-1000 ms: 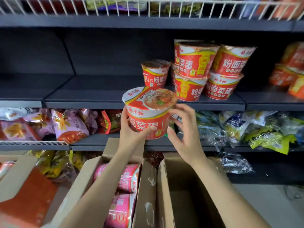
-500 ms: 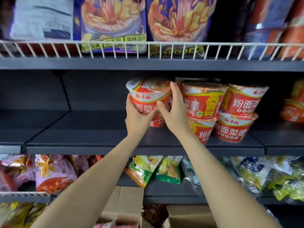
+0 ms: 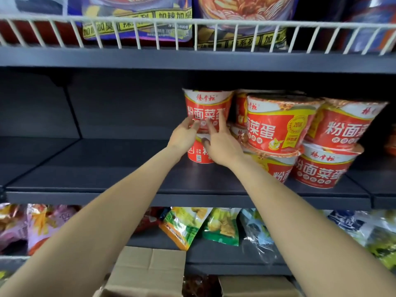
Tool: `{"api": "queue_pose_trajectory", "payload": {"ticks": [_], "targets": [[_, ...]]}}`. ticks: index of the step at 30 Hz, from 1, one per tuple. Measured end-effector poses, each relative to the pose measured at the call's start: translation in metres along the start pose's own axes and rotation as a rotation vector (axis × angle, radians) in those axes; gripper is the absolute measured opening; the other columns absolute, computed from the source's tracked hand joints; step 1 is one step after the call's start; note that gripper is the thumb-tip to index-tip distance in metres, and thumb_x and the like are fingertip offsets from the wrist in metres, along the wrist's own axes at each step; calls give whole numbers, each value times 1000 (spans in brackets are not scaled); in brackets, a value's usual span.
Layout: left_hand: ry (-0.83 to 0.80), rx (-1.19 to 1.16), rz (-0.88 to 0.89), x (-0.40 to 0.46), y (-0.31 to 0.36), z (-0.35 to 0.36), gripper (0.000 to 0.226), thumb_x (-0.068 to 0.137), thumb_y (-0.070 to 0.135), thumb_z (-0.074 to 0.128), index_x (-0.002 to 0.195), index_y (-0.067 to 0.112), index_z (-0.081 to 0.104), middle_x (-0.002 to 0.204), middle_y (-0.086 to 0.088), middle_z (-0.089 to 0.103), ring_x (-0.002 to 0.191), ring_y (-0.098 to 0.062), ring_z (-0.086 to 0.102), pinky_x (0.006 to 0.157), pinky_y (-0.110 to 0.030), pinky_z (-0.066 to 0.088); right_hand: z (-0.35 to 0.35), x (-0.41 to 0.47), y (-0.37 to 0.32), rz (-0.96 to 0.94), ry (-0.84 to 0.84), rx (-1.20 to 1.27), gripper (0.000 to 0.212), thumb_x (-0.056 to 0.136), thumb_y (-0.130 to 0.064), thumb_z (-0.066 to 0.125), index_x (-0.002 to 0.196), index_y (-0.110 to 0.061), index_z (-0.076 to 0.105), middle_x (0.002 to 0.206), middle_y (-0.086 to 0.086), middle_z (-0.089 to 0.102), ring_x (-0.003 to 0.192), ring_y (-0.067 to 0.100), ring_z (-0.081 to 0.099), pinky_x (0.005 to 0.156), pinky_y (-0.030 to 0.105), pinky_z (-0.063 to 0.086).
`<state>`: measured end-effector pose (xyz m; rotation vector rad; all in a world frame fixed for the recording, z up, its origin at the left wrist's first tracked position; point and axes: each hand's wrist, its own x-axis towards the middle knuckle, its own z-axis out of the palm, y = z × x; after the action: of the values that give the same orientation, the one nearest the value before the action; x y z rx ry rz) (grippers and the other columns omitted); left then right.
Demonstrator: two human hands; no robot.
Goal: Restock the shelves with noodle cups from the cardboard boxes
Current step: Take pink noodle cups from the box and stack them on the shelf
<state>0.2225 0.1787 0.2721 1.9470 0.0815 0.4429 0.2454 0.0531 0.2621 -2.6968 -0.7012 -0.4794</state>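
A red and white noodle cup (image 3: 209, 106) stands on top of a lower cup (image 3: 196, 156) on the dark middle shelf (image 3: 107, 168). My left hand (image 3: 184, 135) and my right hand (image 3: 221, 144) are in front of its lower half, with fairly straight fingers touching its front. To the right stand more of the same cups in two layers (image 3: 278, 123), (image 3: 347, 127), (image 3: 321, 170). Flaps of a cardboard box (image 3: 147, 273) show at the bottom edge; its contents are hidden.
The middle shelf's left part is bare dark metal. Above, a white wire rail (image 3: 192, 33) fronts large noodle bags. Below hang snack bags in green, yellow (image 3: 184, 226) and pink (image 3: 42, 224). A second box flap (image 3: 257, 286) lies bottom right.
The cup was lifted from above the boxes up to the shelf and set on top of the single cup. My fingers have loosened from gripping its sides to touching its front.
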Motion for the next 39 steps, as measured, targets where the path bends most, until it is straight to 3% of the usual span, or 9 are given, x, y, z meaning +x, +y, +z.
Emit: {"api": "queue_pose_trajectory", "payload": {"ticks": [3, 7, 12, 14, 20, 25, 29, 35, 39], "targets": [[99, 146, 214, -38, -3, -12, 41, 98, 28, 46, 138, 22, 45, 133, 5, 55, 116, -6, 53, 92, -23, 43, 1, -17, -10, -37, 16, 89, 65, 97, -27, 49, 152, -20, 15, 159, 9, 0, 143, 35, 19, 112, 48, 32], [248, 277, 372, -116, -22, -34, 27, 94, 25, 50, 120, 26, 57, 103, 15, 67, 95, 3, 60, 84, -20, 48, 4, -74, -24, -200, 88, 129, 53, 94, -21, 52, 144, -15, 36, 144, 9, 38, 130, 28, 36, 103, 40, 38], [211, 535, 347, -231, -52, -67, 30, 87, 39, 45, 107, 26, 64, 79, 11, 68, 77, -10, 64, 70, -30, 49, 12, -166, -50, -279, 93, 202, 32, 87, -12, 56, 118, -13, 62, 88, 5, 72, 81, 30, 65, 70, 34, 45], [142, 569, 227, -276, -71, -79, 33, 83, 43, 45, 105, 28, 64, 79, 12, 67, 75, -10, 64, 67, -28, 48, 17, -206, -61, -284, 80, 204, 25, 83, -10, 57, 105, -12, 69, 77, 6, 72, 71, 31, 65, 61, 32, 45], [-25, 700, -171, -386, -112, -116, 33, 79, 33, 56, 111, 27, 63, 85, 11, 71, 87, -16, 67, 72, -28, 48, 39, -305, -83, -238, -254, 211, 33, 94, -16, 49, 125, -16, 58, 126, 0, 59, 121, 21, 45, 88, 31, 39], [-125, 780, -221, -422, -104, -126, 31, 86, 21, 61, 117, 27, 61, 90, 13, 69, 85, -9, 61, 72, -26, 48, 53, -335, -95, -222, -420, 177, 32, 93, -19, 49, 124, -17, 56, 126, 2, 56, 118, 24, 44, 88, 34, 39], [-193, 829, -293, -432, -119, -128, 35, 87, 22, 59, 121, 27, 57, 102, 7, 69, 95, -17, 63, 77, -31, 53, 60, -349, -106, -229, -560, 148, 38, 92, -21, 55, 130, -19, 52, 131, 4, 53, 122, 24, 44, 87, 35, 41], [-384, 915, -366, -437, -171, -125, 69, 75, 7, 66, 137, 24, 43, 129, -3, 56, 109, -23, 55, 82, -34, 50, 111, -376, -122, -170, -765, 232, 56, 88, -27, 65, 138, -13, 43, 138, 8, 48, 127, 26, 42, 100, 33, 33], [-514, 976, -421, -442, -211, -118, 84, 76, 17, 72, 147, 24, 28, 147, -3, 39, 130, -22, 39, 99, -36, 41, 172, -393, -136, -124, -918, 243, 70, 81, -31, 72, 141, -15, 39, 138, 8, 46, 129, 27, 39, 106, 34, 26]]}}
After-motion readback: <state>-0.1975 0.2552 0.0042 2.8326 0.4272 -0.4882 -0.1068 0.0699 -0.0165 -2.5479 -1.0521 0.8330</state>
